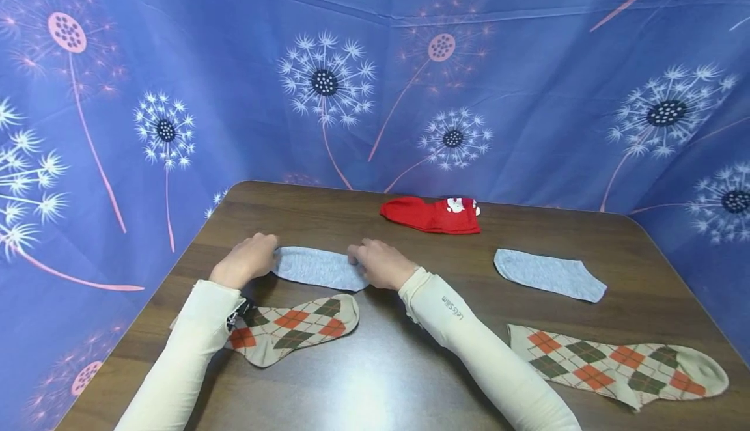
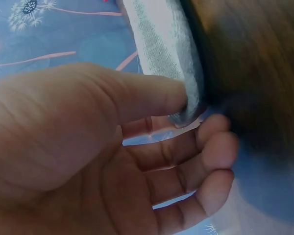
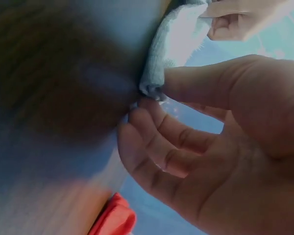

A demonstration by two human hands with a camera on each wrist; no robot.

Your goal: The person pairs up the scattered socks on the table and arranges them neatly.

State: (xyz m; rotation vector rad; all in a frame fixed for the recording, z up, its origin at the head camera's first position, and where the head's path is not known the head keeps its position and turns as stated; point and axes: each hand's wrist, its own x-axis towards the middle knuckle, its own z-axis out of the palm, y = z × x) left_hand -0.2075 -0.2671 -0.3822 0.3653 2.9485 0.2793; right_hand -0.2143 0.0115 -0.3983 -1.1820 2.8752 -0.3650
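A light blue-grey ankle sock (image 1: 316, 267) is stretched out flat between both hands, close over the table. My left hand (image 1: 246, 260) pinches its left end; in the left wrist view the thumb (image 2: 152, 95) presses on the sock's edge while the other fingers curl beneath. At the opposite end, my right hand (image 1: 383, 263) pinches the fabric between thumb (image 3: 198, 83) and fingertips. Just below this sock lies a beige argyle sock (image 1: 293, 328) with orange and green diamonds, its left part hidden behind the left forearm.
A red sock (image 1: 430, 215) with a white figure lies near the table's back edge. On the right are a second light blue-grey sock (image 1: 551, 275) and another argyle sock (image 1: 615, 364). Behind the brown wooden table (image 1: 293, 398) hangs a blue dandelion-print cloth (image 1: 381, 92).
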